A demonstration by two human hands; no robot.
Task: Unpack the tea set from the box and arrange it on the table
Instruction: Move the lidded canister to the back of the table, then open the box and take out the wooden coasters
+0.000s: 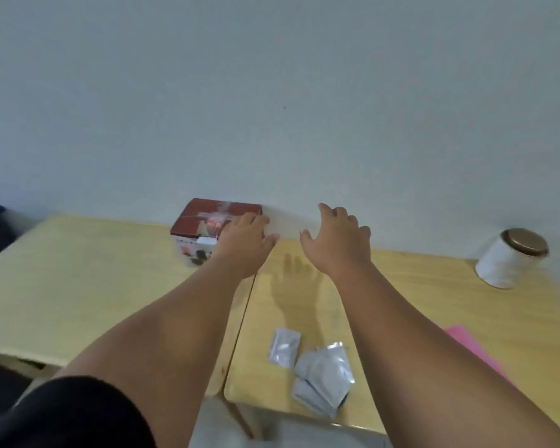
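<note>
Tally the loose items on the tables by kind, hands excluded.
Red box: 1
White canister with brown lid: 1
Silver foil sachets: at least 3, overlapping, so the exact count is unclear
Pink sheet: 1
Total: at least 6

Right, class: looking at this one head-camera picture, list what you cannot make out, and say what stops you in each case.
- Contents of the red box: lid closed, head view.
- Box's right end: covered by the left hand.
- Box printing: blurred.
- Foil sachets: labels too small and blurred.
- Pink sheet: mostly hidden by the right forearm.
- White canister: contents hidden by its lid.
- Right hand: open, touching nothing visible.
</note>
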